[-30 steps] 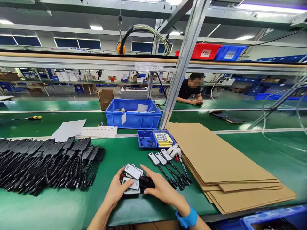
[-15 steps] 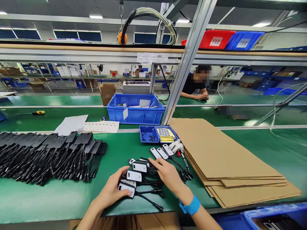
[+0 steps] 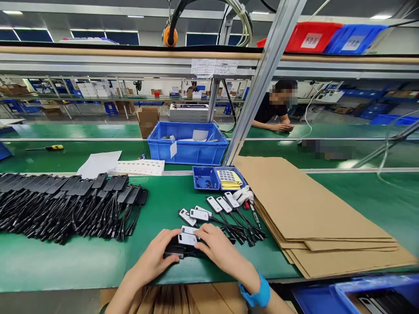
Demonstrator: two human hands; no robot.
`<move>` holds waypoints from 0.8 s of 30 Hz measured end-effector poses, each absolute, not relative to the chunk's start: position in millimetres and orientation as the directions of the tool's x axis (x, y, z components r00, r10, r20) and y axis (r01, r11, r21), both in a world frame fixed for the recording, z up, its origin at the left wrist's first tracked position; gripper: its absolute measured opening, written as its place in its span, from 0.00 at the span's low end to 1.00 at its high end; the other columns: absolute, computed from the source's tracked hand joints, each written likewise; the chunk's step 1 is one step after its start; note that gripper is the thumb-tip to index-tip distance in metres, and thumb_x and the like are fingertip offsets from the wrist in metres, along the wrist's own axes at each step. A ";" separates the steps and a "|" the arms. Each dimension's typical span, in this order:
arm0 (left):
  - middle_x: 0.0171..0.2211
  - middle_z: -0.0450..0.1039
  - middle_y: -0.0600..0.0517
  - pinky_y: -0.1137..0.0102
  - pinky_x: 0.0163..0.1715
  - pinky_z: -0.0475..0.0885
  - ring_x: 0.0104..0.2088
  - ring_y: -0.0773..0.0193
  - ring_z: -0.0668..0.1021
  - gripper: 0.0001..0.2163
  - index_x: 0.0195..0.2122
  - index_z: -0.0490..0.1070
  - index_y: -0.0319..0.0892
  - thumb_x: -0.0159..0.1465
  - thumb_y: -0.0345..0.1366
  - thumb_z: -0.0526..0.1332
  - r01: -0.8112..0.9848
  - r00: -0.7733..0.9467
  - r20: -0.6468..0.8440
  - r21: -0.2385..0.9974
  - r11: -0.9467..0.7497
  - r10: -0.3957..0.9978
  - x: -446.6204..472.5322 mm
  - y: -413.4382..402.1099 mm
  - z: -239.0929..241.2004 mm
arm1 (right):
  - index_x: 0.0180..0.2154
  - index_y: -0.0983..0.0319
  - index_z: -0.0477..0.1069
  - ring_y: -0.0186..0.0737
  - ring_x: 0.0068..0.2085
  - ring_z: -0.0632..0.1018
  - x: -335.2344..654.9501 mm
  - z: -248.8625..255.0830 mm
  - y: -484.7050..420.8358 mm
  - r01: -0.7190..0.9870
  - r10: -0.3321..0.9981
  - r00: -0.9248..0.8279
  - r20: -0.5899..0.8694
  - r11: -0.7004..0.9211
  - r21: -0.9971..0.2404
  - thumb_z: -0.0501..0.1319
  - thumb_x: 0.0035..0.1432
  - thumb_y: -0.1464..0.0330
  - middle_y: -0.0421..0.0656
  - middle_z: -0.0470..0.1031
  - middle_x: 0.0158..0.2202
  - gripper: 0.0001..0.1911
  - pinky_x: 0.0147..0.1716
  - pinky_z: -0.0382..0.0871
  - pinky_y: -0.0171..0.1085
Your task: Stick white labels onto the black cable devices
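My left hand (image 3: 156, 258) and my right hand (image 3: 218, 249) close from both sides round a small stack of black adapters with white labels (image 3: 187, 239) near the front edge of the green bench (image 3: 81, 261). A blue band circles my right wrist. Just beyond the stack lie two labelled adapters (image 3: 194, 214) side by side. Three more labelled adapters (image 3: 224, 203) lie further right, their black cables trailing toward the cardboard.
A long row of unlabelled black adapters (image 3: 65, 198) fills the left of the bench. Cardboard sheets (image 3: 310, 218) are stacked at right. A small blue tray with yellow label sheets (image 3: 218, 178), a blue bin (image 3: 187, 144) and white papers (image 3: 111, 165) lie behind. Another person (image 3: 276, 109) leans at the far bench.
The spread-out labelled adapters under my hands were gathered into a tight stack. Two were set out in a row beyond it. The camera tilted down slightly.
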State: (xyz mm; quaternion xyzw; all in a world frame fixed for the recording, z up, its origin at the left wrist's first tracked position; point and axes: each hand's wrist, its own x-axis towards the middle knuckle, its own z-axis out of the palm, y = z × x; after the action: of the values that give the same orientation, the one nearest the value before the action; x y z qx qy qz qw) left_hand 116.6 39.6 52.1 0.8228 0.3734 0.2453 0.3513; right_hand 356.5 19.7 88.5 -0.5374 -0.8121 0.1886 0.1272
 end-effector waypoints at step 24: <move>0.67 0.51 0.52 0.47 0.54 0.68 0.62 0.41 0.63 0.29 0.63 0.54 0.62 0.61 0.43 0.59 0.476 0.639 0.560 0.251 -0.843 0.528 124.0 66.6 -9.1 | 0.37 0.65 0.72 0.48 0.39 0.76 354.5 69.3 27.8 0.949 0.943 -0.301 0.140 0.311 -0.055 0.65 0.57 0.65 0.47 0.76 0.37 0.10 0.34 0.72 0.43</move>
State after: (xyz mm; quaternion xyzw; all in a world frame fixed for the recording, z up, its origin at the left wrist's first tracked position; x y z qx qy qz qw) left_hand 124.0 66.6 -9.1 0.9043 0.2775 0.3218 0.0402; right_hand 354.5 27.8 69.3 -0.5867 -0.8063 -0.0188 0.0731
